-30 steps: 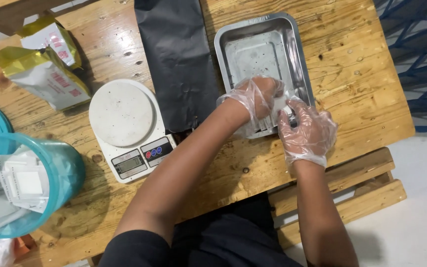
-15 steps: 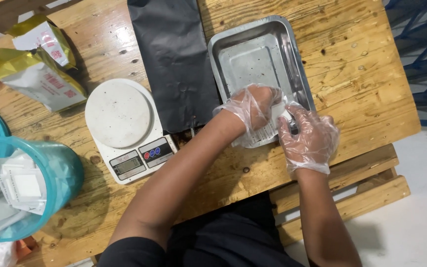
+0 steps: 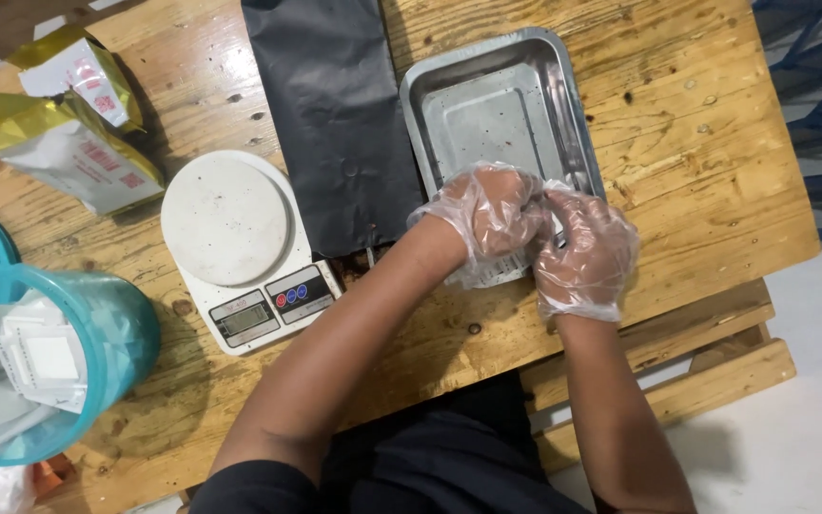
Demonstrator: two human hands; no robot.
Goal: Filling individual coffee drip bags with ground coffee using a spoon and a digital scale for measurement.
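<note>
Both hands wear clear plastic gloves and meet over the near end of the metal tray (image 3: pixel 487 105), which sits on the wooden surface (image 3: pixel 706 171). The left hand (image 3: pixel 487 211) is curled, its fingers pinched on a small white packet (image 3: pixel 495 270) whose lower edge shows beneath the palm, hanging over the tray's near rim. The right hand (image 3: pixel 584 249) is closed against the same packet from the other side, fingertips touching those of the left.

Compared with 0.5 s ago, the 2 hands have drawn closer together: the gap that showed between them then has closed. The right hand's fingers, which were spread more loosely, are now bent inward toward the left hand. The packet remains at the tray's near rim, and less of it shows, since the hands cover most of it.

Nothing else has shifted on the surface. The black bag (image 3: pixel 330 105) lies flat just left of the tray, touching its side. The white kitchen scale (image 3: pixel 240 243) stands left of that, well apart from the hands. 2 gold-and-white pouches (image 3: pixel 73 143) lie at the far left, and a teal plastic tub (image 3: pixel 45 371) holding small white sachets stands at the near left edge.
</note>
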